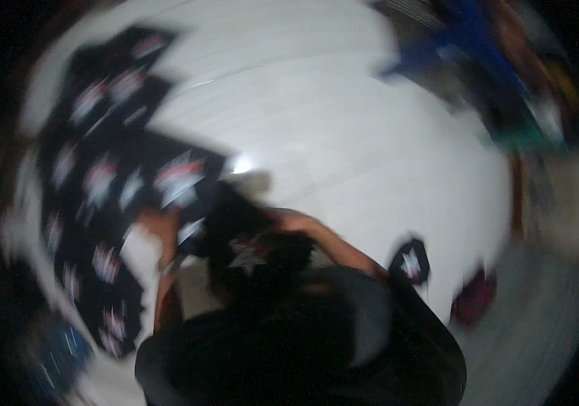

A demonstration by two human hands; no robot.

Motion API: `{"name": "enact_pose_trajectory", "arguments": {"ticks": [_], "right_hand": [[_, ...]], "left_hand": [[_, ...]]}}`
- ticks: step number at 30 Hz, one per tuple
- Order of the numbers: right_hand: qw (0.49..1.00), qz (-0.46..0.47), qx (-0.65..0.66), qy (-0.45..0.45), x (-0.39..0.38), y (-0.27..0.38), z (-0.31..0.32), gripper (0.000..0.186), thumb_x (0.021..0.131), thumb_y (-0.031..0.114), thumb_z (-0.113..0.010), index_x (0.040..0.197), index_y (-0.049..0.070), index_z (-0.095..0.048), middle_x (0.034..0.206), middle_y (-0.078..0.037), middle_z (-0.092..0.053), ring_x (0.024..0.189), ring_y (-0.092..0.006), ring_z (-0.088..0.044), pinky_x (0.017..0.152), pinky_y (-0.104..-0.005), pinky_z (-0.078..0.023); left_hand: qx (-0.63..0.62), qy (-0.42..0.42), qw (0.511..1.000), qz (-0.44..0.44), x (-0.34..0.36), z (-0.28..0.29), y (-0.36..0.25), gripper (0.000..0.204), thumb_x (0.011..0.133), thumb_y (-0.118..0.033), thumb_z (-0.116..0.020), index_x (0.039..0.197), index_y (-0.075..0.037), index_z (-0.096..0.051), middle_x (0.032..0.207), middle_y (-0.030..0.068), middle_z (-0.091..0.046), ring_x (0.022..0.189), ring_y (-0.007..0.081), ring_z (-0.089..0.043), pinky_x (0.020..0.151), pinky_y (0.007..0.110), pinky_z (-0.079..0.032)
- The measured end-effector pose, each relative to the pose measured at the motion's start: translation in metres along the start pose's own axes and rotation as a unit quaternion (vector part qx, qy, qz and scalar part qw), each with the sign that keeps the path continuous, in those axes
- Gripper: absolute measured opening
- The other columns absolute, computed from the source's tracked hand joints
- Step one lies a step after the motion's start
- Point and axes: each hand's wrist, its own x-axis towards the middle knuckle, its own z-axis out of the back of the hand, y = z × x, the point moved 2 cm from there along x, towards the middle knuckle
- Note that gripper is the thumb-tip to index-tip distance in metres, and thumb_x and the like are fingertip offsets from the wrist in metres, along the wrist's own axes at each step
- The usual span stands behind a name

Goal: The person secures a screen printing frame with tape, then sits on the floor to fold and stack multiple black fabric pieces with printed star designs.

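Black cloth point(243, 260) on the near side of a white table point(343, 149)

The cloth is close in front of the person's body, a pale star and a touch of red showing on it. The right hand point(286, 220) is at its right side; blur and dark fabric hide the fingertips, so I cannot tell whether they grip it. The left hand point(159, 227) is farther left, by the pieces point(107, 155); its fingers are smeared too, and I cannot tell if they are open or closed on anything. These pieces, dark with white and red prints, spread down the left of the table from far to near. Near right, well apart from them, lies a lone piece point(409, 262), black with a white star. Just right of that is a dark red thing point(475, 298), too blurred to name. Far right are a blue shape point(469, 51) and a green one point(529, 137), also blurred
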Motion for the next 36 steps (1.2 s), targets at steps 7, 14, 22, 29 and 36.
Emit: {"name": "enact_pose_trajectory", "arguments": {"ticks": [7, 14, 22, 29, 36], "right_hand": [[0.74, -0.211, 0.252, -0.587, -0.335, -0.115, 0.024, 0.085, 0.09, 0.039, -0.074, 0.146, -0.011, -0.034, 0.138, -0.023, -0.052, 0.124, -0.0316, -0.054, 0.103, -0.0415, -0.047], [0.56, 0.003, 0.408, -0.721, -0.502, -0.116, -0.055, 0.049, 0.096, 0.02, -0.066, 0.136, 0.004, -0.043, 0.126, -0.017, -0.061, 0.113, -0.0319, -0.062, 0.093, -0.0511, -0.053], [0.834, -0.109, 0.001, -0.541, -0.218, -0.055, -0.004, 0.094, 0.088, 0.052, -0.071, 0.154, 0.0, -0.028, 0.159, -0.022, -0.03, 0.148, -0.037, -0.027, 0.122, -0.0437, -0.023], [0.925, 0.026, 0.142, -0.352, -0.181, 0.065, 0.003, 0.038, 0.099, 0.03, -0.062, 0.125, 0.002, -0.067, 0.127, -0.014, -0.067, 0.118, -0.0224, -0.062, 0.105, -0.0386, -0.046], [0.735, -0.172, -0.059, -0.653, -0.32, -0.063, 0.072, 0.033, 0.101, 0.028, -0.054, 0.121, 0.004, -0.064, 0.12, -0.011, -0.066, 0.114, -0.0266, -0.062, 0.099, -0.0402, -0.048]], "left_hand": [[-0.258, 0.172, 0.95, -0.034, 0.057, 0.016, 0.084, 0.077, 0.076, -0.019, -0.088, 0.134, 0.012, -0.048, 0.141, 0.0269, -0.05, 0.123, 0.0372, -0.052, 0.106, 0.045, -0.043], [-0.115, 0.144, 0.97, -0.157, 0.06, 0.053, 0.053, 0.065, 0.089, -0.013, -0.074, 0.143, 0.008, -0.044, 0.148, 0.0246, -0.047, 0.134, 0.0333, -0.048, 0.112, 0.04, -0.037], [-0.269, 0.344, 0.878, -0.196, 0.009, 0.183, -0.092, 0.064, 0.098, -0.024, -0.064, 0.153, -0.005, -0.037, 0.155, 0.0251, -0.038, 0.141, 0.0344, -0.041, 0.118, 0.044, -0.029], [-0.418, 0.461, 0.743, -0.247, -0.035, 0.189, -0.204, 0.062, 0.096, -0.021, -0.065, 0.15, -0.005, -0.039, 0.143, 0.0195, -0.048, 0.127, 0.0314, -0.054, 0.109, 0.044, -0.041], [-0.331, 0.172, 0.848, -0.377, -0.003, 0.126, -0.162, 0.046, 0.09, -0.016, -0.067, 0.131, 0.0, -0.054, 0.128, 0.0258, -0.058, 0.115, 0.0375, -0.058, 0.1, 0.045, -0.046]]}}
